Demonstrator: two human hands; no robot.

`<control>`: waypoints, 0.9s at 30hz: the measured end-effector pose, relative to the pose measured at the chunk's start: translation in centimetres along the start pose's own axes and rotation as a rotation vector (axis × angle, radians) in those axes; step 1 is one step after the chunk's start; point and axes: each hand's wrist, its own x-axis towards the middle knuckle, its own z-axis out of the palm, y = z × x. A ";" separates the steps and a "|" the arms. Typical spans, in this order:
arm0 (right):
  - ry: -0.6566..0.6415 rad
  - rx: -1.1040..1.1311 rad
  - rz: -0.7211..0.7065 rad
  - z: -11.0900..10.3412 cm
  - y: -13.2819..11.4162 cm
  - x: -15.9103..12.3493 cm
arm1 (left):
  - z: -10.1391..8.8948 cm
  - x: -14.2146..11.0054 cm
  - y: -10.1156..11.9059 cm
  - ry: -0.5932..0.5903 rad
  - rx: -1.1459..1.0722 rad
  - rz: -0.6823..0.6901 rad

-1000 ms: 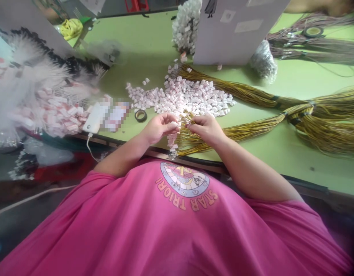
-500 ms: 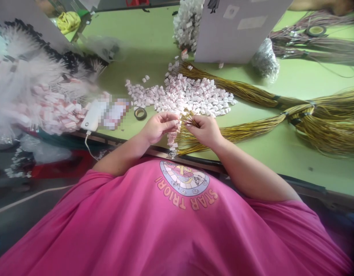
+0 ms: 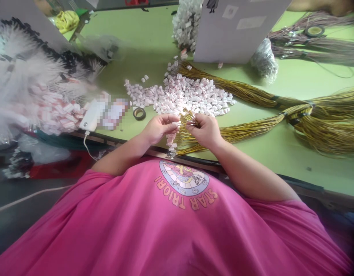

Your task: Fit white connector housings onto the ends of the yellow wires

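Note:
At the front of the table my right hand (image 3: 207, 129) is closed around the ends of several yellow-and-black wires (image 3: 248, 129), whose bundle runs off to the right. Opposite it, my left hand (image 3: 159, 129) has thumb and fingertips pinched together close to the wire ends; what lies between them is too small to make out. Just beyond both hands spreads a heap of small white plastic connectors (image 3: 191, 92). A strip of these pieces (image 3: 171, 141) shows below the left fingertips. Loose wire ends with bare metal tips (image 3: 171, 154) lie at the table edge.
A roll of black tape (image 3: 139, 113) and a white device with a cable (image 3: 90, 119) lie left of the hands. White-wired bundles (image 3: 36, 73) pile up farther left. A grey upright panel (image 3: 223, 38) stands behind the connectors. Another person's arm (image 3: 315, 5) shows at top right.
Both hands stay nearly in place, with only slight finger movement at the wire ends. The whole view has shifted a little.

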 end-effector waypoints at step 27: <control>-0.223 0.111 -0.179 -1.3 0.6 1.3 | -3.5 -0.1 1.5 0.025 1.039 0.388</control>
